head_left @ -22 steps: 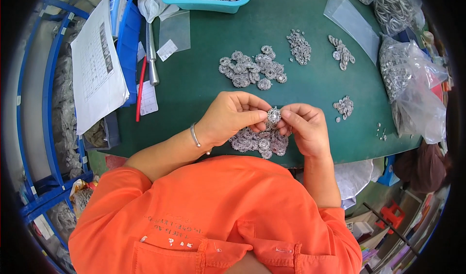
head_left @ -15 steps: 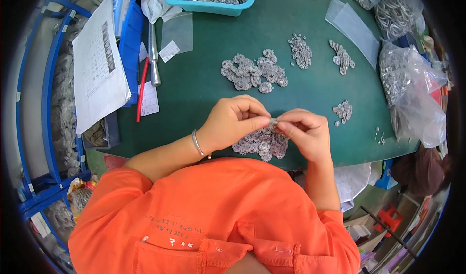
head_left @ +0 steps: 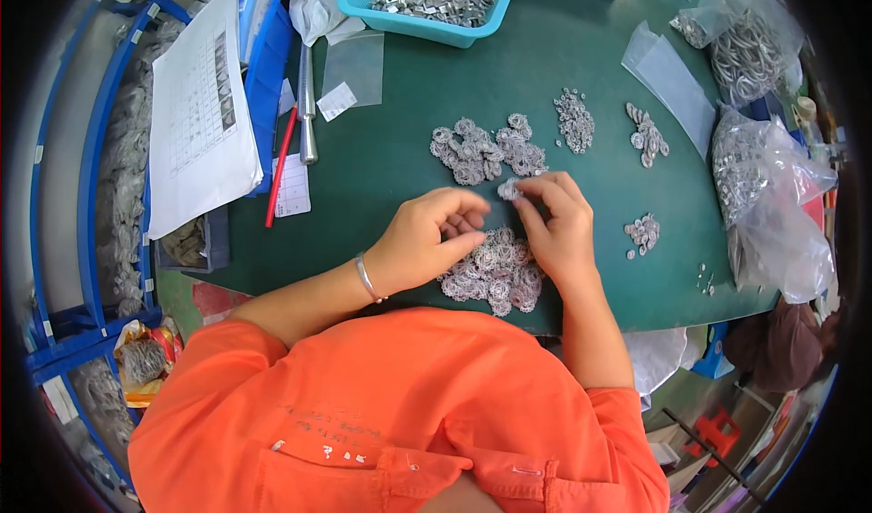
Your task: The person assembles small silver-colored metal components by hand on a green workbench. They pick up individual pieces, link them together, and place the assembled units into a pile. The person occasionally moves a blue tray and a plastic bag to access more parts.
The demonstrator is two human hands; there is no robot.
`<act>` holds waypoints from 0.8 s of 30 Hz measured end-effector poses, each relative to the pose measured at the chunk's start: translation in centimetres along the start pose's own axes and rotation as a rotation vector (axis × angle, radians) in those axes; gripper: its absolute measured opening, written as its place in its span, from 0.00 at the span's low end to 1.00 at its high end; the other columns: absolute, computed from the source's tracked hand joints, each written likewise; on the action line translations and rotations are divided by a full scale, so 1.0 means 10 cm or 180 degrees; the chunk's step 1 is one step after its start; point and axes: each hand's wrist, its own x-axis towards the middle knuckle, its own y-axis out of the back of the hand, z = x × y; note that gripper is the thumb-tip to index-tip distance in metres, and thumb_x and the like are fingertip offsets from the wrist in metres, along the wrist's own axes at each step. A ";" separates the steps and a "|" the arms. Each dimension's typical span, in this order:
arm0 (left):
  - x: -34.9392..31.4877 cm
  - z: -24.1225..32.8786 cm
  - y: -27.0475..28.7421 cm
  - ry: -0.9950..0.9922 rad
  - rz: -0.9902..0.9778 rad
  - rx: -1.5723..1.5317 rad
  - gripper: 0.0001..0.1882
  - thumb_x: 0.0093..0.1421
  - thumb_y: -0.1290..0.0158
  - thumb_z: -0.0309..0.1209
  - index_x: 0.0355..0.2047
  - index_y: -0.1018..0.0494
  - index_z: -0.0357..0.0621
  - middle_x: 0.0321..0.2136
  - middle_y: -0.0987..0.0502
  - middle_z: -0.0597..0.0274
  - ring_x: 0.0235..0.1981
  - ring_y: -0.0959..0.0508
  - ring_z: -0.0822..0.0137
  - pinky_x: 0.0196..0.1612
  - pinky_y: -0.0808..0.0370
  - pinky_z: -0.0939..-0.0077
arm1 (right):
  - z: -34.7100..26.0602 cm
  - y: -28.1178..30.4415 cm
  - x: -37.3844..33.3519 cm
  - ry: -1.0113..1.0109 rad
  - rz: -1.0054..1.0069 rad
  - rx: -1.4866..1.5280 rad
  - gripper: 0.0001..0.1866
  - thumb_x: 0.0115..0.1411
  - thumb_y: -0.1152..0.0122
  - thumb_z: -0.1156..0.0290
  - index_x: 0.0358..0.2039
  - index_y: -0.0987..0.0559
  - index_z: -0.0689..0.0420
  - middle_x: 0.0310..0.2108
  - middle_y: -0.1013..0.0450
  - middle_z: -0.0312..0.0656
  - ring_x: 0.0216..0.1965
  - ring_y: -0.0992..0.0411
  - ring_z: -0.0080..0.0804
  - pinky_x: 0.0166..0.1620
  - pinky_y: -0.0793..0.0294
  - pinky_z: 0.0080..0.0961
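A grey toothed washer [head_left: 509, 189] lies at the fingertips of my right hand [head_left: 561, 227], pinched between thumb and index finger. My left hand [head_left: 425, 237] is just left of it, fingers curled, thumb apart from them and nothing visible between. Under and between the hands a near pile of toothed washers [head_left: 493, 277] rests close to the table's front edge. Beyond the hands sits a second pile of similar grey washers [head_left: 468, 152], with another cluster [head_left: 521, 145] at its right. Whether the washers are single or joined pieces is too small to tell.
The green table [head_left: 381, 163] also bears piles of tiny rings [head_left: 575, 121], discs [head_left: 646, 136] and small round parts [head_left: 643, 231]. A turquoise basket [head_left: 431, 32] of metal parts stands at the back. Left are papers [head_left: 200, 123], a red pen [head_left: 282, 166] and a metal tool [head_left: 307, 104]; right, plastic bags [head_left: 767, 195].
My hands have parted. The right has moved forward from the near pile to a loose washer by the far pile; the left has loosened its pinch. The view has shifted slightly.
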 end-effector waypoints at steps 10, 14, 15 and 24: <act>0.29 -0.14 -0.20 0.0552 0.0192 -0.0807 0.12 0.62 0.45 0.20 0.47 0.29 0.32 0.37 0.21 0.58 0.37 0.17 0.69 0.39 0.20 0.79 | 0.08 -0.05 -0.04 0.0619 0.0178 -0.0217 0.09 0.49 0.34 0.83 0.33 0.18 0.60 0.32 0.24 0.43 0.33 0.24 0.40 0.35 0.24 0.30; 0.27 -0.09 -0.16 0.0577 0.0274 -0.1017 0.12 0.61 0.45 0.19 0.46 0.28 0.31 0.37 0.21 0.57 0.37 0.18 0.68 0.39 0.20 0.79 | 0.00 -0.01 -0.03 0.0435 0.0056 0.0200 0.08 0.51 0.34 0.84 0.33 0.18 0.60 0.32 0.23 0.44 0.33 0.22 0.36 0.35 0.23 0.26; 0.26 -0.09 -0.15 0.0580 0.0234 -0.0974 0.13 0.61 0.45 0.18 0.46 0.29 0.31 0.37 0.21 0.57 0.37 0.18 0.68 0.39 0.20 0.78 | 0.00 -0.01 -0.04 0.0372 0.0013 0.0244 0.08 0.51 0.34 0.84 0.33 0.18 0.60 0.33 0.23 0.44 0.33 0.22 0.35 0.35 0.23 0.25; 0.18 0.00 -0.14 0.0367 0.0103 -0.1357 0.14 0.59 0.45 0.15 0.46 0.29 0.29 0.37 0.22 0.55 0.39 0.17 0.64 0.43 0.19 0.76 | -0.03 0.05 -0.17 -0.1479 -0.0244 0.2483 0.07 0.59 0.39 0.85 0.39 0.22 0.67 0.33 0.22 0.41 0.34 0.21 0.25 0.37 0.22 0.18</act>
